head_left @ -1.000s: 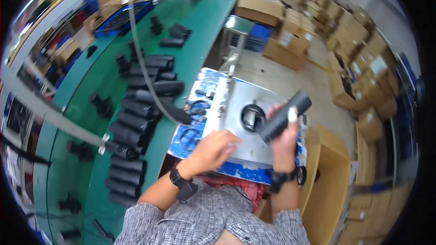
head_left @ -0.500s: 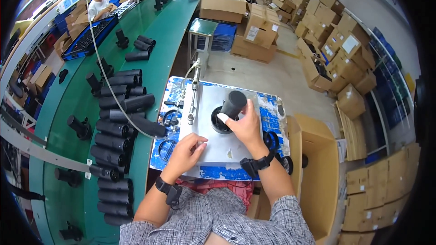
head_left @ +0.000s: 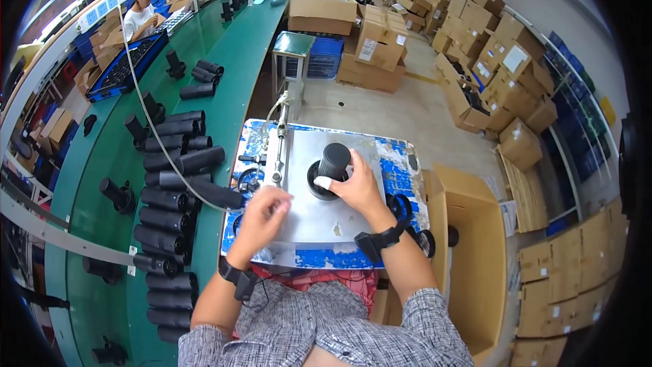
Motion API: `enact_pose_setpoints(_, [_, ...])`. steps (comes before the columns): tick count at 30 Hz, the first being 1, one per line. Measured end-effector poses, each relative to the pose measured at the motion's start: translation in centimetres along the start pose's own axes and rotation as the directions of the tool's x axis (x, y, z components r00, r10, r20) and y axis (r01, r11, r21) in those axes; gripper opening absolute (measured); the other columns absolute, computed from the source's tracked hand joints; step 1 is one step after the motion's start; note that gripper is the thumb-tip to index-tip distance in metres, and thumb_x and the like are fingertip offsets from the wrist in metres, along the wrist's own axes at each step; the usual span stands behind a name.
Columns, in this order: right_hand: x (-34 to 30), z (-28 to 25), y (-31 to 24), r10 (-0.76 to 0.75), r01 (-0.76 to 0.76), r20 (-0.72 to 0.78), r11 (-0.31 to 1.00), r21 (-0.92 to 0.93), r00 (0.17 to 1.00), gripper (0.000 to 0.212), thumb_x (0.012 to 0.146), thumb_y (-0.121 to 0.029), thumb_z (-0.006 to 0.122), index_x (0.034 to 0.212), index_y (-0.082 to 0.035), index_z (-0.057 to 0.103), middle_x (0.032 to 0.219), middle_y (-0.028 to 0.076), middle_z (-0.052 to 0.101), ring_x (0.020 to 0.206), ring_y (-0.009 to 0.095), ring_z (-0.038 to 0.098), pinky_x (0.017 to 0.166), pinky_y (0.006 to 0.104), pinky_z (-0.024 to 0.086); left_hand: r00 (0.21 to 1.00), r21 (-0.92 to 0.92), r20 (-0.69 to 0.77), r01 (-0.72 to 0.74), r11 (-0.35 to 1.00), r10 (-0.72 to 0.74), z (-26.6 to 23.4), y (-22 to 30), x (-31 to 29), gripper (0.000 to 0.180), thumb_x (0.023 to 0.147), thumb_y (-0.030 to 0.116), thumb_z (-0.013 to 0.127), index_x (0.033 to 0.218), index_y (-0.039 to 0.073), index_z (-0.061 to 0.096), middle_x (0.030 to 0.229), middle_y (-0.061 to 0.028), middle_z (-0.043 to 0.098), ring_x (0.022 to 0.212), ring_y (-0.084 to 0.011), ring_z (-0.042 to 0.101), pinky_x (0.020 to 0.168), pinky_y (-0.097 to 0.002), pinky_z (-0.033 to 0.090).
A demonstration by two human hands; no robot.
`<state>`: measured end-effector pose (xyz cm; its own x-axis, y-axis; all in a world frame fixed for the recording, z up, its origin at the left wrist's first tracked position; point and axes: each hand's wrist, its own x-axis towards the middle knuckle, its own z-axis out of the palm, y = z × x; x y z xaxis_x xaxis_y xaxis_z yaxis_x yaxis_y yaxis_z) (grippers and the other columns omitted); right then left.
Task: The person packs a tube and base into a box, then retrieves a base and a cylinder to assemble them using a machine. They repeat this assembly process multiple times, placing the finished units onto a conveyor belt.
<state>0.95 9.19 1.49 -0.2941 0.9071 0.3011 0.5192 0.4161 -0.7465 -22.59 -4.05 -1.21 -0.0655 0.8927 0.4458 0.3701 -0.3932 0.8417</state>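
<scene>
A black cylinder (head_left: 335, 160) with a ridged side stands upright, its lower end in a dark ring (head_left: 314, 180) on the grey metal plate (head_left: 326, 224). My right hand (head_left: 356, 189) is closed around its lower part, with a white wrap on the thumb. Left of the cylinder, my left hand (head_left: 260, 219) hovers over the plate's near left part. Its fingers are loosely curled, slightly blurred and apart from the thumb, with nothing between them. A slim metal air cylinder (head_left: 280, 146) lies along the plate's left edge, beyond my left hand.
Rows of black tubes (head_left: 163, 219) lie on the green bench (head_left: 227, 75) to the left. Black wheel-like rings (head_left: 401, 207) sit by my right forearm. An open carton (head_left: 475, 258) stands at the right. A pale cable (head_left: 153, 115) hangs across the bench. Two co-workers (head_left: 140, 17) sit farther off.
My left hand has lifted and shifted slightly left. The black cylinder in my right hand is more upright than before. The whole view has shifted a little.
</scene>
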Motion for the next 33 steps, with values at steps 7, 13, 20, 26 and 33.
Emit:
enact_pose_setpoints(7, [-0.2,-0.7,0.7,-0.031,0.034,0.043,0.997,-0.066,0.999,0.061,0.078,-0.026,0.094,0.129,-0.002,0.071,0.121,0.018,0.079,0.115,0.032,0.076,0.104,0.0425,0.058,0.995,0.336,-0.099,0.019,0.942,0.015,-5.7,-5.7,7.6,0.018,0.101,0.008,0.07,0.118,0.003,0.071,0.113,-0.0156,0.066,0.1,-0.0295,0.069,0.09,-0.0396,0.056])
enact_pose_setpoints(13, [0.0,-1.0,0.4,-0.048,0.049,0.089,0.999,-0.015,0.995,0.061,0.078,-0.026,0.092,0.131,-0.002,0.07,0.122,0.018,0.079,0.115,0.034,0.076,0.104,0.0426,0.058,0.94,0.839,0.033,0.158,0.52,-0.339,-6.9,-11.3,9.4,0.032,0.108,0.031,0.063,0.125,0.005,0.072,0.126,-0.0192,0.063,0.116,-0.0419,0.067,0.099,-0.0536,0.056])
enact_pose_setpoints(20, [-0.3,0.0,1.4,-0.114,0.114,0.008,0.993,-0.015,0.993,0.061,0.077,-0.034,0.091,0.121,0.001,0.067,0.111,0.024,0.077,0.104,0.044,0.075,0.097,0.0514,0.058,0.855,0.853,0.021,0.255,0.455,-0.518,-6.9,-13.0,9.9,0.039,0.11,0.037,0.059,0.134,0.008,0.072,0.134,-0.0191,0.06,0.126,-0.0442,0.063,0.105,-0.0568,0.054])
enact_pose_setpoints(26, [-0.5,0.3,2.1,-0.121,0.119,-0.027,0.991,-0.053,0.992,0.064,0.077,-0.034,0.092,0.124,0.002,0.067,0.112,0.024,0.077,0.106,0.043,0.075,0.098,0.0498,0.059,0.894,0.837,-0.065,0.291,0.464,-0.443,-6.2,-6.7,8.1,0.038,0.111,0.029,0.06,0.143,0.008,0.067,0.143,-0.0215,0.053,0.132,-0.0429,0.059,0.107,-0.0522,0.053])
enact_pose_setpoints(33, [2.5,-5.4,-1.5,-0.107,0.159,-0.206,0.954,0.254,0.973,0.058,0.083,-0.027,0.09,0.129,0.001,0.068,0.115,0.017,0.077,0.109,0.029,0.074,0.098,0.0437,0.059,0.949,0.253,-0.31,0.03,0.967,0.051,-4.0,3.0,0.9,0.037,0.104,0.012,0.068,0.14,0.005,0.066,0.137,-0.016,0.053,0.11,-0.0281,0.063,0.096,-0.0389,0.053])
